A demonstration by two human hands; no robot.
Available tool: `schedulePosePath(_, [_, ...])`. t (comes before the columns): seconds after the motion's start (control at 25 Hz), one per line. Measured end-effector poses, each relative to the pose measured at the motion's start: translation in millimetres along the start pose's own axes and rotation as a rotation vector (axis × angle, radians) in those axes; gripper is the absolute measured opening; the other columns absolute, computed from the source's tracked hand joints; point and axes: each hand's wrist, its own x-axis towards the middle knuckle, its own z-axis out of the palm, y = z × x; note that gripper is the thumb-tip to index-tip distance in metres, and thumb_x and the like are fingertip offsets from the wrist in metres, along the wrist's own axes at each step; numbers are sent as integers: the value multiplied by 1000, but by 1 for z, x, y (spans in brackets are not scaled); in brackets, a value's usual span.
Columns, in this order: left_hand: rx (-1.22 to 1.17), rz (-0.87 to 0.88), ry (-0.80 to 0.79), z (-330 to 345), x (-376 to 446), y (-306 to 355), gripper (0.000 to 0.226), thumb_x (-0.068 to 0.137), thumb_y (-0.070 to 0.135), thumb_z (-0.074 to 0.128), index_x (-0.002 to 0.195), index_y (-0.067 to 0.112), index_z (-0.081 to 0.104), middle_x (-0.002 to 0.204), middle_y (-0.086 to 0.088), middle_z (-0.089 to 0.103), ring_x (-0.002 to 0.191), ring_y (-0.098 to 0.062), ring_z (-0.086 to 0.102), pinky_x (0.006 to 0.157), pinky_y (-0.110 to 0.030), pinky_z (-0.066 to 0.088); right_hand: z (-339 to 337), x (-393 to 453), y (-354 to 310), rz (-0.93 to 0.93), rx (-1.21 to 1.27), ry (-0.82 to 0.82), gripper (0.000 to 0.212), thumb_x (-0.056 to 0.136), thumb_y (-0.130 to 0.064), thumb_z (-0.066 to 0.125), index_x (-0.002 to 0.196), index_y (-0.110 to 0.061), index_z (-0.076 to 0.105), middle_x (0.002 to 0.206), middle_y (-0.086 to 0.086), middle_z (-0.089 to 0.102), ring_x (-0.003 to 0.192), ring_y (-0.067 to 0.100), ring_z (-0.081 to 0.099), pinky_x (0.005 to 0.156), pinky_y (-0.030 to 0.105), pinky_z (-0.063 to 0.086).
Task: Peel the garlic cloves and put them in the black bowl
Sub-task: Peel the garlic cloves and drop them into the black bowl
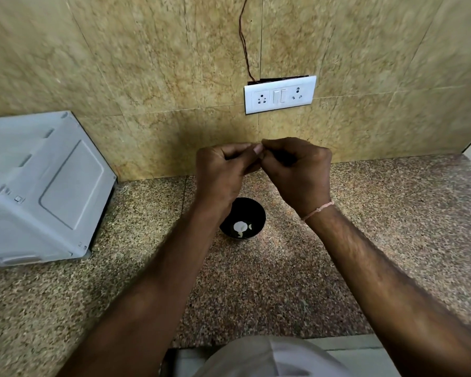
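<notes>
Below two hands (259,170), one black bowl (257,213) holds two white pieces (242,228).

We see the left hand (223,170) and right hand (299,170) meeting fingertip to fingertip, fingers curled, just above the black bowl (242,218); pale pieces (241,228) lie inside the bowl.

Black bowl (259,213) upright on counter; white garlic bits (241,228) inside.

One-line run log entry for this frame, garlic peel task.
phase: peeling | left hand and right hand: fingertips meet above black bowl, clove hidden | bowl: white garlic pieces inside, on counter
</notes>
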Motion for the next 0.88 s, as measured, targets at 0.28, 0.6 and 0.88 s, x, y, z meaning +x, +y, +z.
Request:
schedulePosePath(0.28, [62,-4,-20,2,0,0,16,89,5,80,100,-8,78,91,-19,79,89,-32,79,84,-42,65,-8,1,1,29,-22,-66,16,87,-27,77,95,-14,83,81,-4,78,70,7,72,62,33,59])
schedulePosePath(0.6, [72,1,-22,2,1,-4,18,89,4,80,102,-9,77,91,-19,79,88,-31,79,81,-38,65,-7,5,-3,46,-59,-69,4,83,-16,80,86,-16,80,69,-7,74,61,4,69,54,24,55])
schedulePosePath(0.88, [59,3,-13,1,5,-4,18,89,2,79,103,-9,77,92,-20,79,89,-33,79,83,-43,65,-7,11,-2,46,-42,-89,4,83,-16,81,87,-15,82,74,-8,76,66,1,71,58,20,56])
